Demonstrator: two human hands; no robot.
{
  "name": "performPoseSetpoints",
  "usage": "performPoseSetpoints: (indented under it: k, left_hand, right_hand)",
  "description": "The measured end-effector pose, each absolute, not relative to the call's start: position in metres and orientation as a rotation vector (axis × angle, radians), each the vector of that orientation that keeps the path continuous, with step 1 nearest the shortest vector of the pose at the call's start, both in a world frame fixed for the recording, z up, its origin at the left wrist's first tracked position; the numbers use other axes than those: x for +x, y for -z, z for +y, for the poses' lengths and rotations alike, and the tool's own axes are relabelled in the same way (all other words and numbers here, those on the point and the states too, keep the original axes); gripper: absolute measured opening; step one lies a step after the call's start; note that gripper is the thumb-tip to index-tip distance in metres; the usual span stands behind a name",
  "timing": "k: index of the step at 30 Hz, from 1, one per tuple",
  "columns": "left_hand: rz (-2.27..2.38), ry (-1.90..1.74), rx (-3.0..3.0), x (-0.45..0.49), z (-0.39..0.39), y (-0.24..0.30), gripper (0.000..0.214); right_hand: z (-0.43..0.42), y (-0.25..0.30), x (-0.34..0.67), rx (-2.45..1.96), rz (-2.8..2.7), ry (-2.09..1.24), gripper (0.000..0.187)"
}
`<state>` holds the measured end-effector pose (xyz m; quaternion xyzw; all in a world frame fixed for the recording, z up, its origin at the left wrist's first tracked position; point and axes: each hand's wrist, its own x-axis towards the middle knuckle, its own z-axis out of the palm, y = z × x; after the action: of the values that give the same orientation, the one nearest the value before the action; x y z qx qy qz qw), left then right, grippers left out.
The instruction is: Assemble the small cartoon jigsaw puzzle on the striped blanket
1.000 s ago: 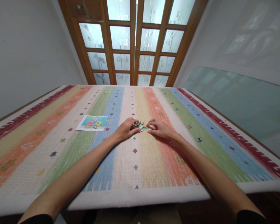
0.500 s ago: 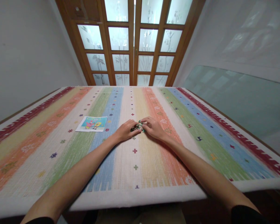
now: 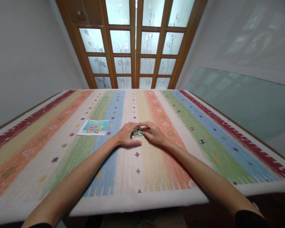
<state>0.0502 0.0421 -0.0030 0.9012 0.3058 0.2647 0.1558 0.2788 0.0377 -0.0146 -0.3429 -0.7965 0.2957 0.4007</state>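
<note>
A small heap of jigsaw puzzle pieces (image 3: 137, 133), mixed green, white and dark, lies on the striped tablecloth between my hands. My left hand (image 3: 127, 134) curves around the heap's left side, with its thumb stretched out below and its fingers arched over the top. At the right edge of the heap, my right hand (image 3: 154, 132) has bent fingers, thumb and forefinger apart, touching the pieces. The fingertips of both hands meet or nearly meet behind the heap. Part of the heap is hidden by the fingers. To the left lies a printed cartoon picture (image 3: 95, 127), flat on the cloth.
The striped tablecloth (image 3: 68, 171) covers a wide table whose near edge runs below my forearms. Beyond its far edge stand wooden doors with frosted panes (image 3: 123, 41). A greenish glass panel (image 3: 237, 104) leans by the right wall.
My left hand has spread wider, its thumb moving down and away from its fingers. More of the heap shows between the hands, and my right hand has shifted only slightly.
</note>
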Motion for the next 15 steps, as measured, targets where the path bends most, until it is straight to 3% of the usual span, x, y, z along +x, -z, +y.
performPoseSetpoints:
  k: [2,4,10,15]
  left_hand:
    - [0.909,-0.693,2.596,0.048,0.043,0.006,0.085]
    - [0.934,-0.728,2.577,0.047,0.044,0.011,0.073]
    - [0.896,-0.9,2.481,0.049,0.048,0.017,0.046]
    - [0.972,-1.021,2.341,0.05,0.049,0.014,0.038]
  right_hand:
    - [0.04,0.017,0.282,-0.893,-1.963,-0.776,0.032]
    - [0.044,0.019,0.286,-0.885,-1.96,-0.728,0.032]
    - [0.046,0.022,0.293,-0.887,-2.224,-0.542,0.059]
    - [0.039,0.021,0.281,-0.856,-2.199,-0.653,0.049]
